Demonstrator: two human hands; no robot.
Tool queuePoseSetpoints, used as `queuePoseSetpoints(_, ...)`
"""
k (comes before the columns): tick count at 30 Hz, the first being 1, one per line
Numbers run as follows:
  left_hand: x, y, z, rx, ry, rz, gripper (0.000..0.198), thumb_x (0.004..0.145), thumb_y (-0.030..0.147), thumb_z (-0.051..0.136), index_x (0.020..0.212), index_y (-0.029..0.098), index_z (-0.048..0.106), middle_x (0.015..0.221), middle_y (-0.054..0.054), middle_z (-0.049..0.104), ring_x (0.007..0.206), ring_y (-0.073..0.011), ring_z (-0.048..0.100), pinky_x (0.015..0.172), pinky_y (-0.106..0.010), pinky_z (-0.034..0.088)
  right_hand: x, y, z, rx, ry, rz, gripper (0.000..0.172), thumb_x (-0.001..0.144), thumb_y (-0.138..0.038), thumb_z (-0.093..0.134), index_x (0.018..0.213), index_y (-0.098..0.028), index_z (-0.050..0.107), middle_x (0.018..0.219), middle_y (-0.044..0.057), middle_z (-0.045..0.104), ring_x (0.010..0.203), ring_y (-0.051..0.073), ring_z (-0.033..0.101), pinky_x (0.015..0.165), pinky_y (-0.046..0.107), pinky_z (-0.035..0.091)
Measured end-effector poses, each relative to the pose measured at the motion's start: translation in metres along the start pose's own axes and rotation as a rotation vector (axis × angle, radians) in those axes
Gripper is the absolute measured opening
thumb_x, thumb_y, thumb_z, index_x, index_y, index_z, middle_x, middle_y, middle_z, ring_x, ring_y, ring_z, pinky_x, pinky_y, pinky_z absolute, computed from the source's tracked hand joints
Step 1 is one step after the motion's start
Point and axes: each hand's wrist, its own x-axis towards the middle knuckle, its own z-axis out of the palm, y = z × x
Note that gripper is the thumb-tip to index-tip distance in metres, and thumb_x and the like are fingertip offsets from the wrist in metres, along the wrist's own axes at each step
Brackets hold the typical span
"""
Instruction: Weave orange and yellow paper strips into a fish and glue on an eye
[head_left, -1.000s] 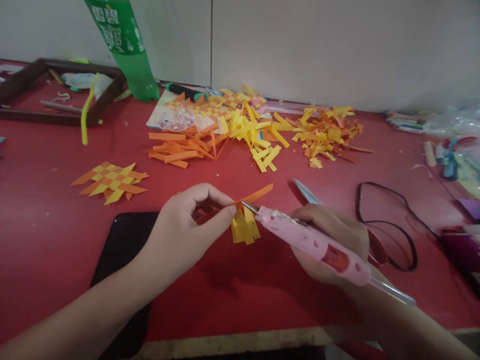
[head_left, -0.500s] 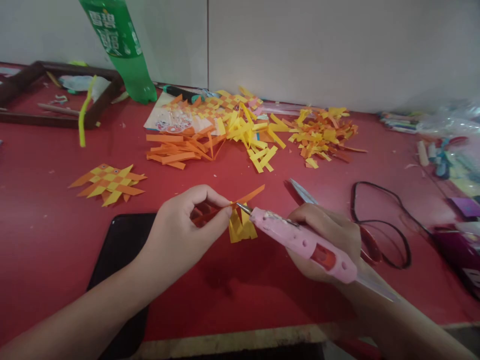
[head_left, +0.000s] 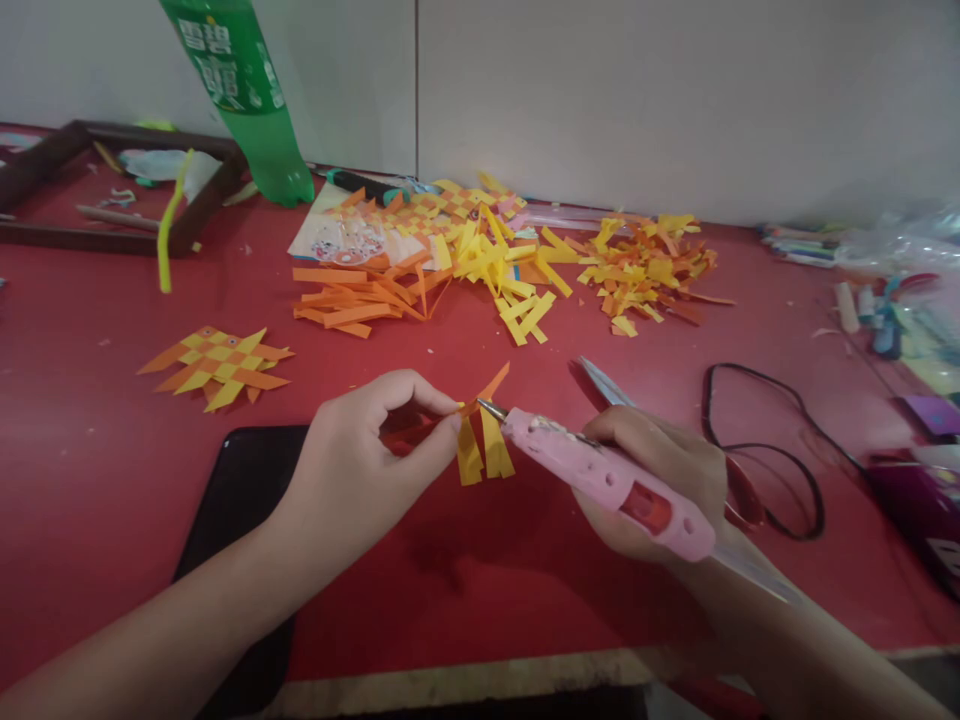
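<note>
My left hand (head_left: 360, 465) pinches a small woven piece of orange and yellow paper strips (head_left: 480, 440) just above the red table (head_left: 112, 480). Thumb and forefinger are closed on its orange strips, while yellow strips hang below. My right hand (head_left: 660, 480) is wrapped round a pink glue gun (head_left: 607, 482), a clear glue stick poking out of the gun's back end. The gun's metal tip touches the paper piece beside my left fingertips.
A finished woven paper shape (head_left: 217, 365) lies at the left. Heaps of orange and yellow strips (head_left: 487, 260) cover the table's back. Scissors (head_left: 611, 385) and a black cord (head_left: 765, 450) lie at the right, a black phone (head_left: 240, 520) under my left wrist, a green bottle (head_left: 244, 95) behind.
The glue gun's tip has stayed at the paper piece. The loose orange strip end has tilted up, and the yellow strips have shifted slightly.
</note>
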Motion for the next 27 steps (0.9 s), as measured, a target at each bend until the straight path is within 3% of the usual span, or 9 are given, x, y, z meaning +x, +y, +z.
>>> queuePoseSetpoints(5, 0.0003, -0.0003, -0.0005, 0.008, 0.005, 0.006, 0.006, 0.08, 0.027, 0.066, 0.075, 0.023, 0.065, 0.075, 0.001, 0.073, 0.07, -0.0148, 0.07, 0.058, -0.019, 0.053, 0.0005, -0.0022, -0.0013, 0.006, -0.049, -0.005, 0.013, 0.07, -0.015, 0.057, 0.076, -0.022, 0.048, 0.059, -0.005, 0.048, 0.051, 0.01, 0.041, 0.048, 0.025, 0.034)
queuePoseSetpoints(27, 0.0016, -0.0012, 0.0004, 0.021, 0.005, 0.001, 0.005, 0.08, 0.026, 0.065, 0.077, 0.023, 0.065, 0.078, 0.001, 0.074, 0.073, -0.0158, 0.071, 0.06, -0.022, 0.055, 0.0005, -0.0029, -0.0023, 0.007, -0.039, -0.017, 0.016, 0.067, -0.011, 0.056, 0.075, -0.022, 0.046, 0.059, -0.005, 0.044, 0.05, 0.01, 0.039, 0.048, 0.025, 0.032)
